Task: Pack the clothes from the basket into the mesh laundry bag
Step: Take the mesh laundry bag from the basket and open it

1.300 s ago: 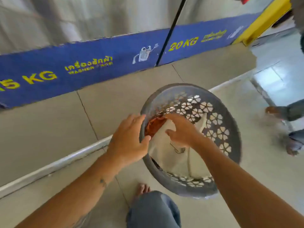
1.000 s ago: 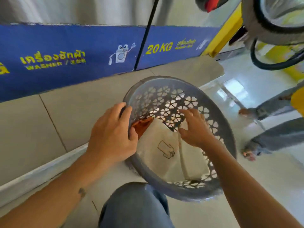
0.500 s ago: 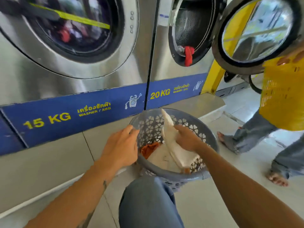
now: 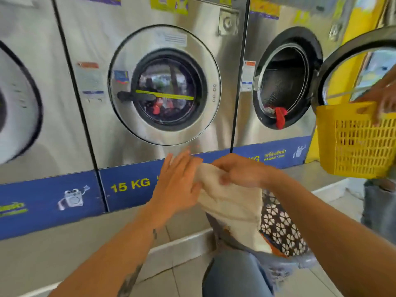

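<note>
A grey round laundry basket (image 4: 285, 228) with flower-shaped holes stands on the floor by my knee. A cream cloth bag (image 4: 233, 204) hangs out of it, lifted above the rim. My right hand (image 4: 237, 170) is shut on the top edge of the cream bag. My left hand (image 4: 177, 185) is beside it with fingers spread, touching the cloth's left edge. An orange garment (image 4: 276, 248) shows in the basket under the bag's lower end.
Steel washing machines fill the wall ahead: a shut door (image 4: 165, 86) in the middle, an open drum (image 4: 282, 80) with a red cloth (image 4: 280, 117) at the right. Another person holds a yellow basket (image 4: 355, 140) at the right edge. My knee (image 4: 235, 275) is below.
My right hand has lifted the cream bag up out of the basket. My left hand has left the basket rim and come up to the cloth. The view has tilted up toward the machines.
</note>
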`<state>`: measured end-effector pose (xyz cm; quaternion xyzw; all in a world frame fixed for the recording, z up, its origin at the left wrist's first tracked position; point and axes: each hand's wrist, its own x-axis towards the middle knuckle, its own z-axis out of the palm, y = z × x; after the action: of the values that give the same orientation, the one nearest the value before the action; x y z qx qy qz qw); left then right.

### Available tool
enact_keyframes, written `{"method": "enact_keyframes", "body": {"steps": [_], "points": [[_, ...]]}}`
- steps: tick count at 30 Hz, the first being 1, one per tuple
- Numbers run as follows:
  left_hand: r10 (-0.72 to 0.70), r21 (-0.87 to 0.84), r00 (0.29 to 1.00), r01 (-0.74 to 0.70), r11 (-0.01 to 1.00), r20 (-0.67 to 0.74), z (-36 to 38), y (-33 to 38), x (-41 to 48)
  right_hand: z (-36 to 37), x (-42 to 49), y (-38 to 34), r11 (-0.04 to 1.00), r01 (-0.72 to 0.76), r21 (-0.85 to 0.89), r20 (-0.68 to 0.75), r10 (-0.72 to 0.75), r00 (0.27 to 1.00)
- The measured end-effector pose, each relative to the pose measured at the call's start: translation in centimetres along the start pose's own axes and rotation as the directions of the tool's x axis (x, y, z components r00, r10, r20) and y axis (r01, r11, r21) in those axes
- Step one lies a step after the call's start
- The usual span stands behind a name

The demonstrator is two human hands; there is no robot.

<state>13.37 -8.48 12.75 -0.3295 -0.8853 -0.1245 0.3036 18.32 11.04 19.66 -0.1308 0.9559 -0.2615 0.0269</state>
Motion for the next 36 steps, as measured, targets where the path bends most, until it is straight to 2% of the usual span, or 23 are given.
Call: {"method": "enact_keyframes", "body": {"steps": [3,4,6,8,10,11,12,14,16,21,25,29,32,36], "points": [[-0.100,0.018,0.995,0.099,0.995,0.031,-1.6,-1.6,-0.7,0.3,1.0,-1.3,0.998,0.023,0.051,-0.055,-0.020,0.998],[-0.145,-0.002,0.989,0.145,0.989,0.038,-2.1,-2.4,-1.2,0.6,1.4,-1.5,0.999,0.040,0.013,-0.089,-0.038,0.995],[-0.246,-0.095,0.969,0.246,0.965,0.017,-3.0,-4.2,-2.2,1.9,2.2,-1.9,0.975,0.063,-0.213,-0.255,-0.117,0.960],[-0.316,-0.172,0.945,0.299,0.939,-0.082,-3.8,-6.5,-3.2,3.7,2.1,-3.0,0.927,0.139,-0.349,-0.434,-0.291,0.852],[-0.392,-0.174,0.909,0.368,0.914,-0.138,-4.8,-8.9,-4.1,5.7,2.0,-4.4,0.905,0.304,-0.299,-0.479,-0.417,0.772],[-0.431,-0.161,0.892,0.409,0.898,-0.140,-5.2,-9.9,-4.5,6.8,2.3,-4.9,0.908,0.367,-0.203,-0.452,-0.419,0.787],[-0.466,-0.152,0.875,0.447,0.882,-0.131,-5.7,-10.8,-4.9,7.8,2.8,-5.3,0.916,0.397,-0.056,-0.395,-0.386,0.834],[-0.523,-0.138,0.846,0.508,0.850,-0.102,-6.5,-12.4,-5.8,9.9,4.2,-5.9,0.903,0.340,0.264,-0.245,-0.278,0.929],[-0.548,-0.127,0.834,0.538,0.834,-0.064,-6.9,-14.0,-6.8,11.9,6.2,-6.2,0.891,0.234,0.390,-0.174,-0.179,0.968],[-0.591,-0.048,0.787,0.607,0.793,0.180,-6.4,-17.1,-9.7,16.1,10.7,-5.2,0.858,0.108,0.501,-0.214,0.001,0.977],[-0.558,-0.172,0.745,0.643,0.746,0.365,-4.4,-16.5,-11.7,18.2,12.9,-3.9,0.789,0.049,0.612,-0.160,0.063,0.985],[-0.450,-0.272,0.698,0.666,0.695,0.557,-0.5,-14.1,-12.4,19.8,14.1,-2.5,0.761,0.012,0.649,-0.130,0.095,0.987],[-0.394,-0.287,0.675,0.667,0.688,0.623,2.9,-12.1,-12.8,20.2,14.8,-0.8,0.785,-0.052,0.617,-0.114,0.155,0.981],[-0.343,-0.252,0.700,0.598,0.761,0.626,6.0,-11.1,-11.3,18.9,15.5,1.7,0.787,-0.129,0.604,-0.119,0.249,0.961]]}}
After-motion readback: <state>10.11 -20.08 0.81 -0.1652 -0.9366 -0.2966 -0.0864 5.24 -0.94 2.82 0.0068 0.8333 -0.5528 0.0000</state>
